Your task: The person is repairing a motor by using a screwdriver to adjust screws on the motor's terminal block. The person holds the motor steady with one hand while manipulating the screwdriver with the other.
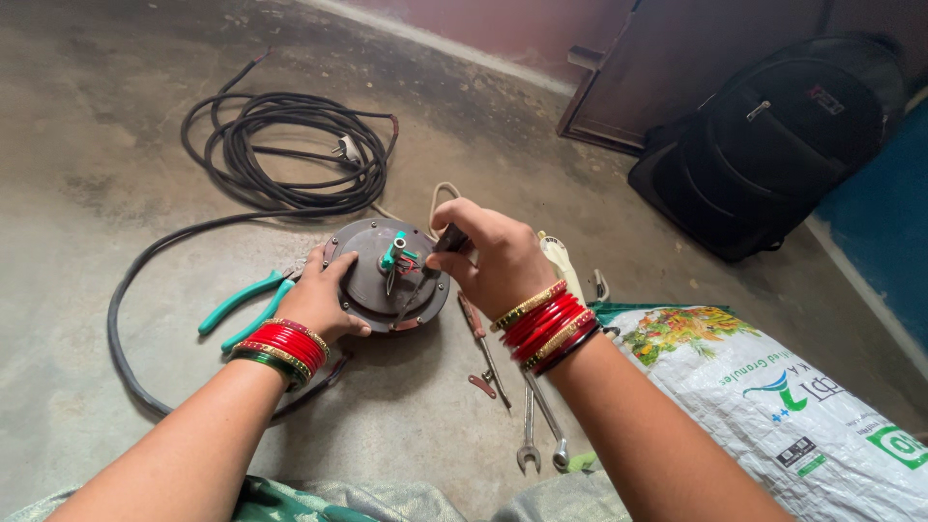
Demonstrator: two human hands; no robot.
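Bare concrete floor beneath me. My right hand (488, 261) fingers pinch a dark tool into the wiring of a round motor housing (387, 275); my left hand (319, 300) grips its rim at eight o'clock. Next calls for steady levering. Green pliers (242, 304) lie at nine o'clock, spanners (536, 425) at five.

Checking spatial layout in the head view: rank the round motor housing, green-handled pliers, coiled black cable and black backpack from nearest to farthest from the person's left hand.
1. Round motor housing: under the left hand, touching.
2. Green-handled pliers: just left, on the floor.
3. Coiled black cable: farther up-left.
4. Black backpack: far upper right.
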